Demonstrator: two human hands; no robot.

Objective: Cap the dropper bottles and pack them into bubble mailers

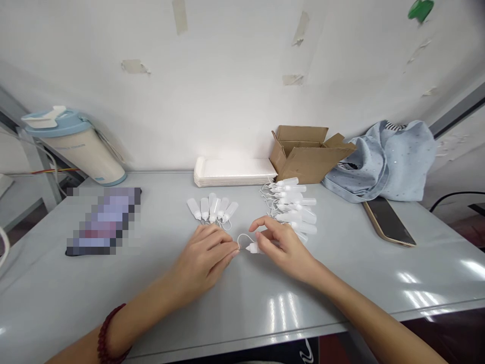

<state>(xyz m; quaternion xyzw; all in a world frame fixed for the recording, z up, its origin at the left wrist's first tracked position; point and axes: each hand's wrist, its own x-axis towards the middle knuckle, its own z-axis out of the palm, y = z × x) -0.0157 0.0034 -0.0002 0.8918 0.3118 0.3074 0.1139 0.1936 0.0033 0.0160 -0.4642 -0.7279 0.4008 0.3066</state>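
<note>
My right hand (282,246) is closed around a small clear squeeze bottle (253,248), which lies sideways with its white pointed nozzle facing left. The hand hides most of the bottle's body. A thin white cord (245,235) loops up from the bottle and over to my left hand (212,253), whose thumb and fingertips pinch its end just before the nozzle. Whatever small part sits at that end is too hidden to make out. Beyond my left hand lies a fan of several similar bottles (214,206). A larger row of corded bottles (293,205) lies behind my right hand.
Along the wall stand a stack of white packets (235,172), an open cardboard box (310,161) and a light blue bag (394,162). A phone (390,222) lies at the right. At the left are a tumbler (85,149) and a pixelated device (106,220).
</note>
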